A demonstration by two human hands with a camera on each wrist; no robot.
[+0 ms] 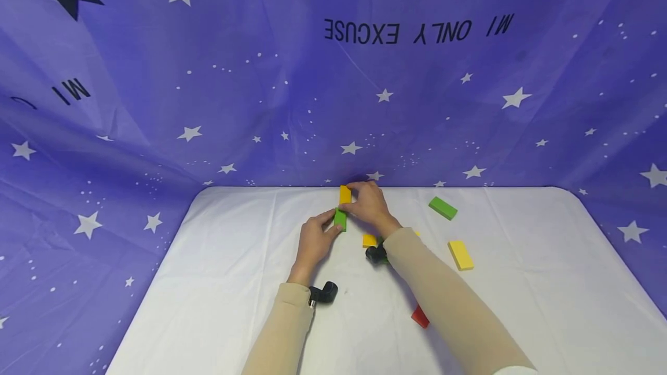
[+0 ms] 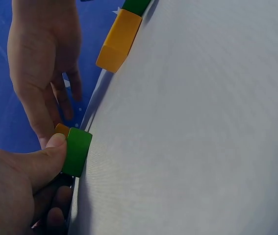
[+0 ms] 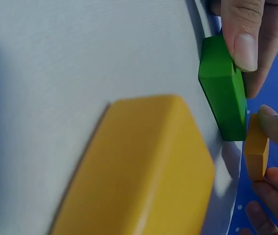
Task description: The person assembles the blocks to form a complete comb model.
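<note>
Two blocks are in hand at the far table edge in the head view: left hand [image 1: 314,240] pinches a green block [image 1: 340,219], right hand [image 1: 369,204] grasps a yellow block [image 1: 345,194] just beyond it, apparently being lined up; four others lie loose. Left wrist view: thumb on green. Right wrist view: the two blocks meet end to end.

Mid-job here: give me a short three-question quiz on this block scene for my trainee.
1. True or false: the left hand grips a green block.
2. Which block do the right hand fingers hold? A) a red block B) a yellow block C) a blue block
3. Fill in: the loose green block lies to the ___ of both hands in the head view.

Key: 1 true. 2 B, the yellow block, end to end with the gripped green one. 3 right, on the white cloth.
</note>
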